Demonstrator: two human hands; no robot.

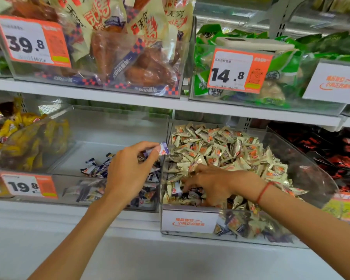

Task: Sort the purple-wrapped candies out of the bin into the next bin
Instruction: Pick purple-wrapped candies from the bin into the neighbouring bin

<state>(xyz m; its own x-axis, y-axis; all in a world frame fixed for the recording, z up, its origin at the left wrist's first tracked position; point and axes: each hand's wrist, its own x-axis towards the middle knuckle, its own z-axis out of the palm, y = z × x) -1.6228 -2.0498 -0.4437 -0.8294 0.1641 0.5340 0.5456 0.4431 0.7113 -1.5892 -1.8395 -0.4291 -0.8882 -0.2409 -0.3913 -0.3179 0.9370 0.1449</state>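
Both bins, the right bin (303,158) and the left bin (117,126), look like clear, glossy plastic that catches reflections. The cream candies (226,150) wear shiny, crinkled foil-like wrappers; the purple candies (97,167) have glossy film wrappers too. The shelf (129,98) is smooth, painted white, slightly sheened. The price tag (26,185) looks like matt printed paper. A red cord (263,191) on the wrist looks like woven thread.
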